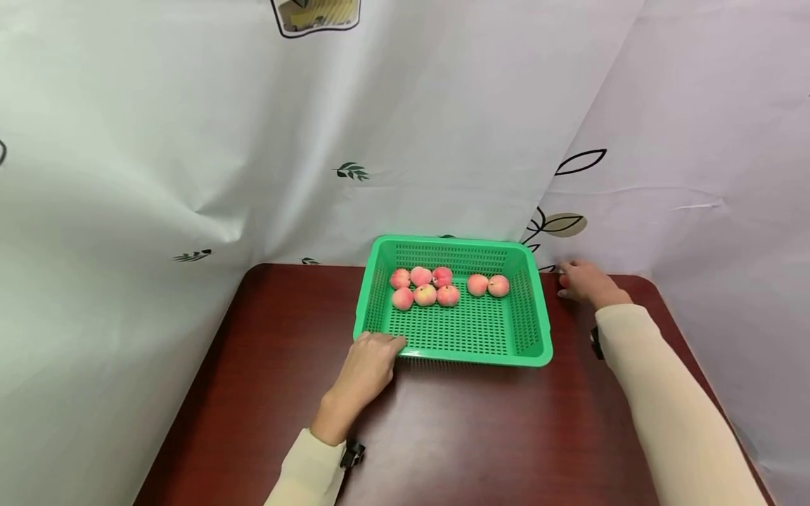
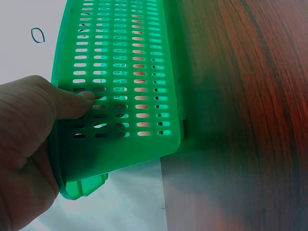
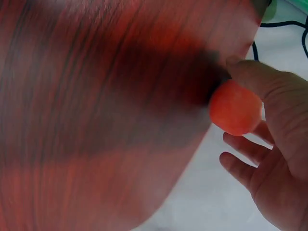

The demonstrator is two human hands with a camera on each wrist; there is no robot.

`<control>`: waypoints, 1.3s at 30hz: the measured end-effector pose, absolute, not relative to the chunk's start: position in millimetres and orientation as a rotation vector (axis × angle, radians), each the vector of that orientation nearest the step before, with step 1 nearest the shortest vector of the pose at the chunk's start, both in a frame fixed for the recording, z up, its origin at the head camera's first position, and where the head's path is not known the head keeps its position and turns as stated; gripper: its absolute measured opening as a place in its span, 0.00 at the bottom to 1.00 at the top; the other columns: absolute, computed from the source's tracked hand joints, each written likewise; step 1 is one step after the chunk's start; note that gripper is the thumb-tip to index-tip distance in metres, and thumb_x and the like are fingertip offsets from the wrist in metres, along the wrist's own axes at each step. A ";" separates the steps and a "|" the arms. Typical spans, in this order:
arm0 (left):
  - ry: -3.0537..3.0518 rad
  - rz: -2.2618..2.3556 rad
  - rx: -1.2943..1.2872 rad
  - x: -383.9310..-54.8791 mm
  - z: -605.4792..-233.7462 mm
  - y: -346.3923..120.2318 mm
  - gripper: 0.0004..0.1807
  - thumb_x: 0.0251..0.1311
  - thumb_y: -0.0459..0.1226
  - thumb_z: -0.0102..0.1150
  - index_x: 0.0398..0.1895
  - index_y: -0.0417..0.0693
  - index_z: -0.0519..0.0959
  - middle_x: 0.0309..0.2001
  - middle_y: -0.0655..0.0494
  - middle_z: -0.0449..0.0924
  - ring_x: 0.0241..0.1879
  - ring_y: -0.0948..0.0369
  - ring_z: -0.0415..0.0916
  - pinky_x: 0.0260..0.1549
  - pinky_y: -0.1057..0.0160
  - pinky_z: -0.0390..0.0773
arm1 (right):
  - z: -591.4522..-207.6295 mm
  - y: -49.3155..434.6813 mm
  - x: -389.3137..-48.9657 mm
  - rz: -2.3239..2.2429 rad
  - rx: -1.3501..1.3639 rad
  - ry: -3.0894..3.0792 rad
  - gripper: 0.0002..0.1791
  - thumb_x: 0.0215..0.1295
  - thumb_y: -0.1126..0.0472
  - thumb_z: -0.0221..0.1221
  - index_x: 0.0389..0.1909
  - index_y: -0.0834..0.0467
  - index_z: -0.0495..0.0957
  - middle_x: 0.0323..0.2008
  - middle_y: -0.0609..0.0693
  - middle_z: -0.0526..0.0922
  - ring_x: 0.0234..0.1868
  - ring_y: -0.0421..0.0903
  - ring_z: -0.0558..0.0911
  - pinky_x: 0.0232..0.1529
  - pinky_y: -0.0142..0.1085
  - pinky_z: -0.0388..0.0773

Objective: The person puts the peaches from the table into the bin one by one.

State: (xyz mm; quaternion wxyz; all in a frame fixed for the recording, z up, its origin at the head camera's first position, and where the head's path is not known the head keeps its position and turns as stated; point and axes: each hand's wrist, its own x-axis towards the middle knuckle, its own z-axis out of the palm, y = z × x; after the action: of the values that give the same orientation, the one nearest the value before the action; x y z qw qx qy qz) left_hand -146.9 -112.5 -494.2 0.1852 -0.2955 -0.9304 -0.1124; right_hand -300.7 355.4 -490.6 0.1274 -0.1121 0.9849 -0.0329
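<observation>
A green plastic basket (image 1: 471, 357) with slotted walls stands near the back of the table. Several red-and-yellow peaches (image 1: 425, 294) lie in it, most grouped at the left and two (image 1: 488, 285) set apart to the right. My left hand (image 1: 369, 364) grips its front-left rim; in the left wrist view the thumb (image 2: 79, 103) presses the outer slotted wall, while the other fingers are hidden behind the rim. To the right of the basket, at the table's back edge, my right hand (image 1: 590, 282) holds a single peach (image 3: 235, 107) between thumb and fingers.
The dark red wooden table (image 1: 266, 393) has rounded back corners. A white patterned sheet (image 1: 443, 126) hangs behind it and at both sides. In the right wrist view, thin black lines (image 3: 284, 23) show beyond the table edge.
</observation>
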 end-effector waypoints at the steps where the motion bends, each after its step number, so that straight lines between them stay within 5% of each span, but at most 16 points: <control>1: -2.627 -0.317 -0.829 -146.0 -494.1 -113.5 0.25 0.49 0.16 0.56 0.17 0.54 0.59 0.16 0.64 0.47 0.17 0.63 0.59 0.26 0.65 0.53 | -492.4 353.3 -301.2 -0.112 -0.312 2.858 0.32 0.66 0.61 0.67 0.65 0.71 0.67 0.59 0.75 0.72 0.61 0.72 0.74 0.60 0.64 0.73; 7: -2.625 -0.319 -0.844 -147.9 -493.6 -113.5 0.26 0.51 0.17 0.54 0.18 0.55 0.56 0.18 0.64 0.44 0.18 0.63 0.53 0.28 0.64 0.53 | -497.0 349.9 -298.1 -0.167 -0.254 2.876 0.28 0.67 0.64 0.66 0.62 0.73 0.68 0.56 0.75 0.72 0.58 0.71 0.75 0.58 0.65 0.74; 14: -2.618 -0.307 -0.856 -148.1 -494.7 -112.2 0.24 0.48 0.17 0.55 0.18 0.54 0.59 0.16 0.63 0.48 0.17 0.63 0.57 0.26 0.65 0.52 | -503.8 354.5 -296.4 -0.199 -0.298 2.928 0.14 0.68 0.69 0.61 0.50 0.72 0.73 0.45 0.69 0.76 0.50 0.67 0.77 0.52 0.59 0.77; 26: -2.625 -0.304 -0.848 -146.8 -495.3 -111.5 0.24 0.48 0.17 0.55 0.17 0.54 0.60 0.16 0.63 0.49 0.17 0.63 0.57 0.26 0.65 0.52 | -502.8 363.9 -284.0 -0.652 -0.333 3.015 0.19 0.63 0.65 0.68 0.50 0.70 0.75 0.44 0.68 0.78 0.43 0.63 0.75 0.46 0.57 0.72; 39: -2.629 -0.320 -0.838 -145.2 -494.0 -114.9 0.24 0.52 0.17 0.56 0.17 0.53 0.59 0.16 0.63 0.48 0.17 0.63 0.56 0.26 0.65 0.56 | -476.3 350.0 -266.9 -0.809 -0.292 3.115 0.26 0.67 0.60 0.68 0.60 0.70 0.74 0.51 0.69 0.78 0.47 0.63 0.75 0.44 0.53 0.73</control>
State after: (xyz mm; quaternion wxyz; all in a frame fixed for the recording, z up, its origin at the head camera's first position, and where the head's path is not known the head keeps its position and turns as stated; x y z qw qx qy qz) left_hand -145.2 -114.9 -494.0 0.1811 -0.2967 -0.9308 -0.1133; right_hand -266.9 350.0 -476.3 -0.0450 -0.0902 0.9629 -0.2502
